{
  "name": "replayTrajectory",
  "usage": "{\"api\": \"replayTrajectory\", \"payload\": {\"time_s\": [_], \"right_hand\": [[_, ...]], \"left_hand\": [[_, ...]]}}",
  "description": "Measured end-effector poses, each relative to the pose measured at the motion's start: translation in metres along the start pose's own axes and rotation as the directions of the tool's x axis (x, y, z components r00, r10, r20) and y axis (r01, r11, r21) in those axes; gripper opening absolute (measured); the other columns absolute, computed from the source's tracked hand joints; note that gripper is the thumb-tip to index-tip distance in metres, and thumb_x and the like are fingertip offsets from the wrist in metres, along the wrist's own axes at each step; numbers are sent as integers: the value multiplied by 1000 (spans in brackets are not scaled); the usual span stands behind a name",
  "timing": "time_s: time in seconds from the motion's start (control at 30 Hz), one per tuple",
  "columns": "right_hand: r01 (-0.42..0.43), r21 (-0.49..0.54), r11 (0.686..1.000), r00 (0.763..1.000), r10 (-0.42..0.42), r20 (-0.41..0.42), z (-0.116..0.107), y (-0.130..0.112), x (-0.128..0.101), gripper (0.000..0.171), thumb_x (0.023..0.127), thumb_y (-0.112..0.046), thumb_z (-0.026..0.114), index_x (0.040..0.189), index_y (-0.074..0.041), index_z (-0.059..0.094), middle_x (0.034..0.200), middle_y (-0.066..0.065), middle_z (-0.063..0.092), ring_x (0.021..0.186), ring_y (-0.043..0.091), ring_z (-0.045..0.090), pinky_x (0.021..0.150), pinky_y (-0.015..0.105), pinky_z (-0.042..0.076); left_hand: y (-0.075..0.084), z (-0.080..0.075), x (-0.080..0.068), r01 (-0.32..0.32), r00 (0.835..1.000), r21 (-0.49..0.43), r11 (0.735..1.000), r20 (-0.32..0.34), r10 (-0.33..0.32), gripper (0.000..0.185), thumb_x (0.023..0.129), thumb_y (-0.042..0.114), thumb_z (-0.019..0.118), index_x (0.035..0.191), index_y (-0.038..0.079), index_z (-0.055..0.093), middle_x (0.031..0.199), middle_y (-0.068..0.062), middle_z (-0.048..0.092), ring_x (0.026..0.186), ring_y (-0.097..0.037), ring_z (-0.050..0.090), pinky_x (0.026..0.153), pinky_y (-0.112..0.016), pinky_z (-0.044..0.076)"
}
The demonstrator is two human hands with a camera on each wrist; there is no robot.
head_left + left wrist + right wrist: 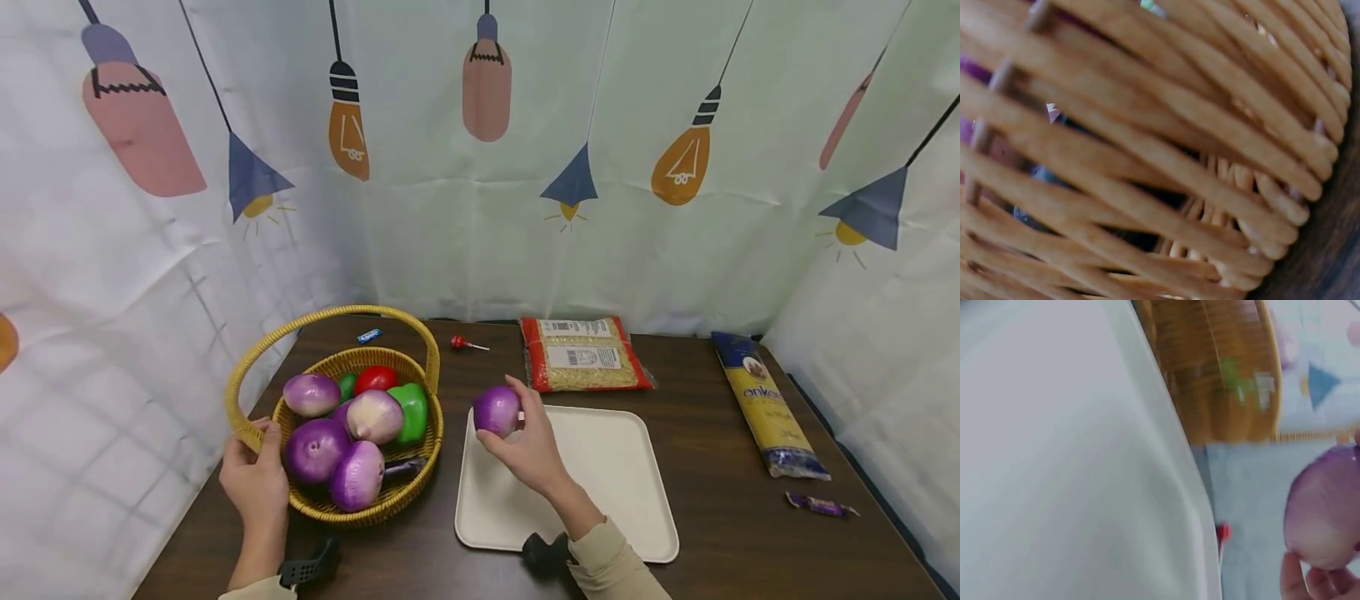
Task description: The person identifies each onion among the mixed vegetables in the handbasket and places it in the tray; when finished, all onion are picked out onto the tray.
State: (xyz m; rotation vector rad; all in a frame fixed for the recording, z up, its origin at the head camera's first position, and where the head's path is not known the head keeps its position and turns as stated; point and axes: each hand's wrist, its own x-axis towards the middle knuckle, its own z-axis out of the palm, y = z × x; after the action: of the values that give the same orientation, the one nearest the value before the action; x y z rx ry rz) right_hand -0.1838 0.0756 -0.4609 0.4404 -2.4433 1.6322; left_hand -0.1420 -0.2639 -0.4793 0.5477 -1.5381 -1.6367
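Purple round onion (497,410) sits gripped in the right hand (528,446), raised above the white plastic tray (615,467); the left hand (257,483) clasps the woven wicker basket (300,500) rim.

Head view: from above and behind both hands, facing forward and down over the worktop (720,400) to the curtain. Left wrist view: pressed close against the basket (1166,156) weave, blurred. Right wrist view: low, close over the tray (1072,462), facing the basket. All three views share the basket (408,483).
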Motion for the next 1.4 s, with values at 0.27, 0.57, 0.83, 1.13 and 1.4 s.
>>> {"api": "replayTrajectory", "payload": {"time_s": [0.27,0.57,0.83,1.13,1.4], "right_hand": [[-53,-21,998,998,54,40,-26,25,11,92,73,-16,82,150,-19,31,140,12,40,113,29,54,86,42,53],[-54,-81,995,994,61,88,-21,38,21,74,71,-21,85,133,-15,46,131,12,45,114,30,54,90,45,51],[-82,-43,996,990,87,109,-13,53,18,77,69,-10,84,134,-9,43,132,15,48,120,33,51,98,53,43],[-59,-1,998,982,58,178,-8,61,18,77,67,-11,86,134,-11,47,131,14,47,120,33,50,101,54,41],[-68,24,997,971,61,231,-6,66,22,77,69,-10,86,137,-14,48,131,9,52,116,26,56,98,42,46]], "left_hand": [[-3,-4,5,-16,1000,189,982,9,14,21,83,-4,60,102,-9,64,92,13,61,83,-3,54,71,-15,39],[-5,-7,6,35,998,179,983,38,-42,22,83,-5,58,104,-11,61,95,11,61,90,-5,54,73,-14,38],[-8,-2,9,-10,999,175,985,49,2,25,81,-7,57,105,-10,62,93,11,59,87,-6,53,72,-16,38],[-3,2,8,-20,999,188,982,46,12,23,83,-3,58,106,-7,63,96,10,58,91,-6,53,77,-17,37],[-3,4,8,-29,999,169,985,49,21,24,83,-6,57,105,-9,63,94,10,59,91,-7,54,76,-15,38]]}}
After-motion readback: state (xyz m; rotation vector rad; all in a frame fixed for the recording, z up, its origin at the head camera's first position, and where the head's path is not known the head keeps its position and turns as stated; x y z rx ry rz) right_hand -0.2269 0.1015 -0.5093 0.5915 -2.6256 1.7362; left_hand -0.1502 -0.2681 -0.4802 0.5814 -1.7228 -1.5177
